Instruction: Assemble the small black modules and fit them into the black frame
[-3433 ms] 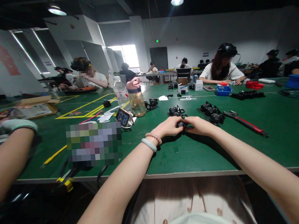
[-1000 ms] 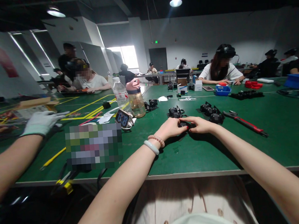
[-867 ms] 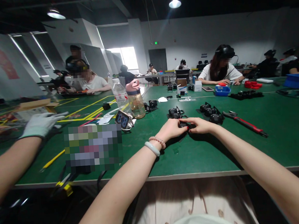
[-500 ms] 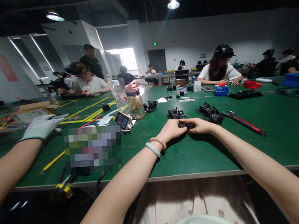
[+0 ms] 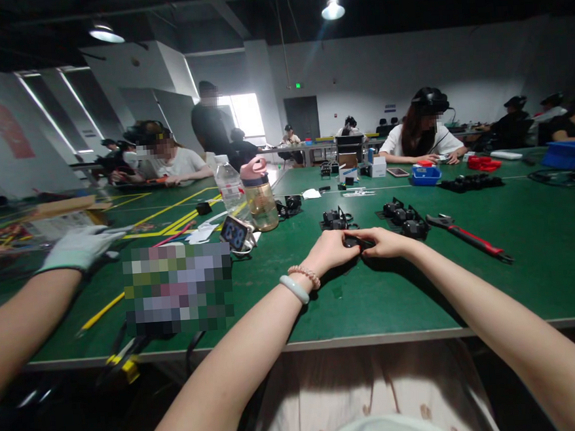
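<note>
Both my hands meet over the green table (image 5: 397, 306), closed on one small black part (image 5: 357, 241). My left hand (image 5: 336, 247) grips it from the left, and my right hand (image 5: 385, 242) pinches its right end. Fingers hide most of the part, so its kind does not show. Just beyond my left hand sits a cluster of black parts (image 5: 335, 219). A second black cluster (image 5: 406, 217) lies past my right hand. To the right of that rests an adjustable wrench (image 5: 471, 238) with a red and black handle.
Left of my arms stand a pink-lidded bottle (image 5: 261, 201), a clear water bottle (image 5: 228, 183) and a small digital clock (image 5: 236, 233). A co-worker's gloved hand (image 5: 76, 248) is at far left. A blue bin (image 5: 426, 173) stands farther back; other people sit around.
My hands keep nearly the same pose around the black part. The co-worker's gloved hand shifts slightly. A standing person in the background has moved to the right.
</note>
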